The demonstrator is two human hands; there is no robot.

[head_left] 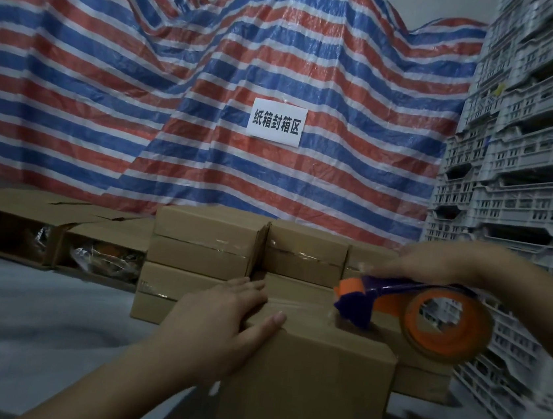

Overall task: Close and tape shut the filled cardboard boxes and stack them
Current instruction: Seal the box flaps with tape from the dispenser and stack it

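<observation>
Risk: clear tape wrinkling or running off the seam, should the purple-and-orange tape dispenser [408, 307] tilt or the closed brown cardboard box [311, 378] slide. Right grip [434, 261] clenched on dispenser; left grip [221, 316] flat, pressing box top. Box nearest, before taped stack [205, 249], long axis left-right; dispenser nose pointing left.

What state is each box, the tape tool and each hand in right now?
Front box: flaps closed, tape running along its top seam.
Tape dispenser: head down on the front box's top, roll loaded.
Left hand: flat, pressing the front box's top.
Right hand: holds the dispenser; motion blur hides the fingers.
Stacked boxes: closed and taped.
Boxes at left: open, packets showing inside.
</observation>
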